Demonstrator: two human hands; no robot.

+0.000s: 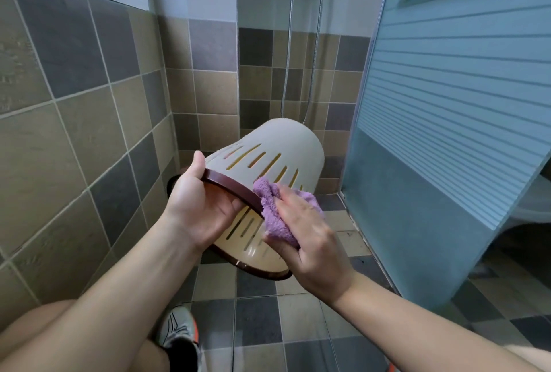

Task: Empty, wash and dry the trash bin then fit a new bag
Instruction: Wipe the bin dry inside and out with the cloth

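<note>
Trash bin (277, 145) is off the floor, held tipped on its side in front of the person, open mouth toward the camera, base pointing at the tiled wall (74, 103). Beige slotted body, dark brown rim (229, 185). Left hand (199, 201) grips the rim at the upper left: thumb over the outside, fingers curled inside the mouth. Right hand (310, 231) holds a bunched purple cloth (274, 210), fingers close together and curled round it, pressing it against the rim and outer wall on the right side. No bag visible in the bin. Shower hose (316, 43) hangs down the wall behind it, frosted glass door (447, 103) on the right. One sneaker (179, 330) on the tile floor (259, 321) below the forearms.
</note>
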